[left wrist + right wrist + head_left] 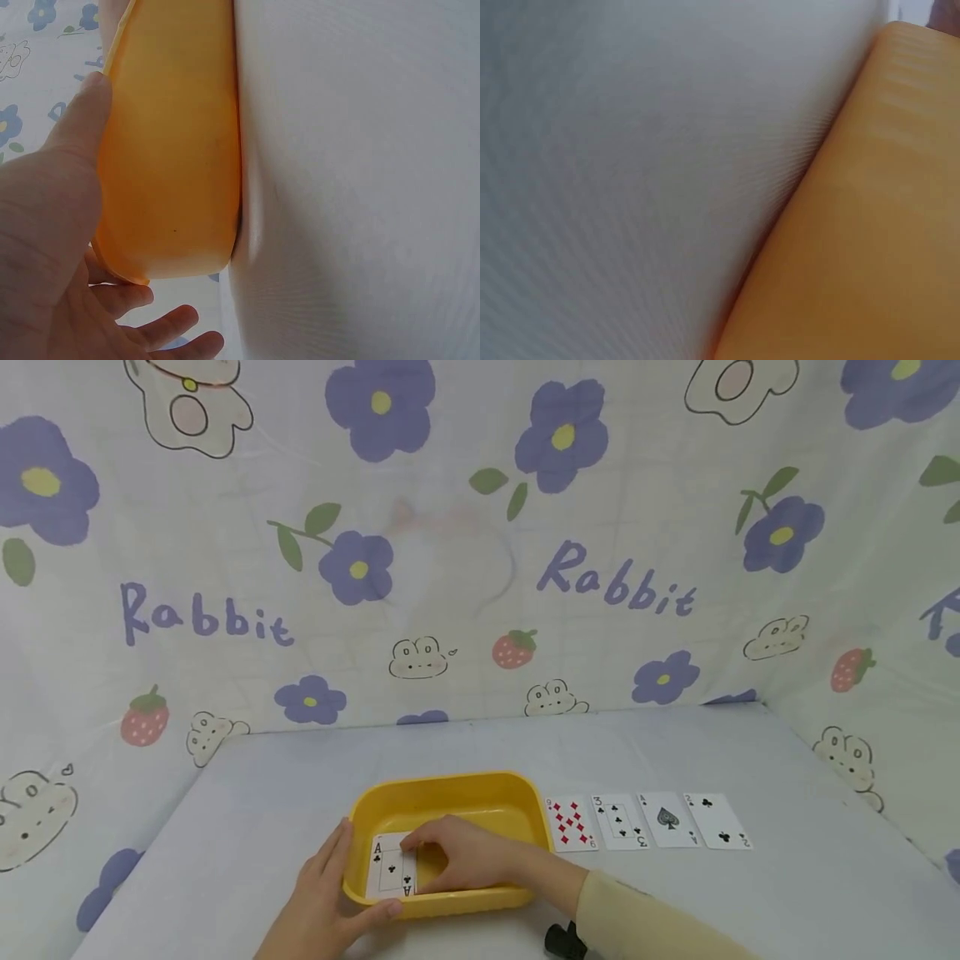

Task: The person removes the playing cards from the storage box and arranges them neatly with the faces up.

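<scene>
A yellow plastic tray [450,906] stands on the table. My left hand [318,885] holds its front left corner, thumb at the front rim and fingers along the left side. The left wrist view shows that hand [52,225] against the tray's outer wall [172,150], with some fingers spread past the end. Inside the tray, my right hand [472,856] pinches the right side of an ace of clubs [392,868], which lies face up at the left end. In the right wrist view only the tray's wall [855,225] shows clearly; the right hand is hidden there.
Right of the tray lies a face-up row: a nine of diamonds [572,824], a three of clubs [619,822], an ace of spades [669,820] and a two of clubs [717,822]. A black object [564,941] is near the right forearm. Printed cloth [465,568] hangs behind the table.
</scene>
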A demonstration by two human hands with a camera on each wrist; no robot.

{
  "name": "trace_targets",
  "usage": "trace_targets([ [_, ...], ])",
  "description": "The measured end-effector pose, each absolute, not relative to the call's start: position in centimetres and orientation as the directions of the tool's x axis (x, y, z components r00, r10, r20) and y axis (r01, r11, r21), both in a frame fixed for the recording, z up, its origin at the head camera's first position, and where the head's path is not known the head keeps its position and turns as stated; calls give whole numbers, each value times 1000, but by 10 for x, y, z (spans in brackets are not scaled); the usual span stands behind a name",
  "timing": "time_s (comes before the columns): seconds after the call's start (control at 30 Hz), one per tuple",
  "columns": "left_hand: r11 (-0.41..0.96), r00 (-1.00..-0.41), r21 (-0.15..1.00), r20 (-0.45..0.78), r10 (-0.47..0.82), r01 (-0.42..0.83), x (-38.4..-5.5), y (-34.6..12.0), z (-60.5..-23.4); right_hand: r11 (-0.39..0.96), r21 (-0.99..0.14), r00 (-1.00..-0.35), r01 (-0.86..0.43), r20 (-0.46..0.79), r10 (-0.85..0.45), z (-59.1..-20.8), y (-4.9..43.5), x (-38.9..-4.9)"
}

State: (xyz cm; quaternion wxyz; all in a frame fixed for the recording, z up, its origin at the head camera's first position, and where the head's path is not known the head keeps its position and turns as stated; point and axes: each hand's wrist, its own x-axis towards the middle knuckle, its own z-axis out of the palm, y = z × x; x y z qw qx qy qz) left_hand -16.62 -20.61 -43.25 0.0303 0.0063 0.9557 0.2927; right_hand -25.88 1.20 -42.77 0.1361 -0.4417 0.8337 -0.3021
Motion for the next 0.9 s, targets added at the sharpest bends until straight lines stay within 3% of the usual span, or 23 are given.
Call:
trace_targets([
  [0.07,829,-998,559,-53,33,-2,-166,-206,-433,438,-624,-577,-647,26,-816,-429,11,-259],
  [0.33,820,-997,572,-64,32,-10,-167,-206,-434,537,-632,-702,-559,16,-712,-430,10,-260],
  [0.67,831,-997,557,-74,33,-14,-167,-205,-432,589,-479,-683,-651,31,-729,-434,0,-264],
  [0.9,832,-997,555,-56,44,6,-167,-205,-432,588,-495,-692,-640,39,-720,-433,-2,-264],
])
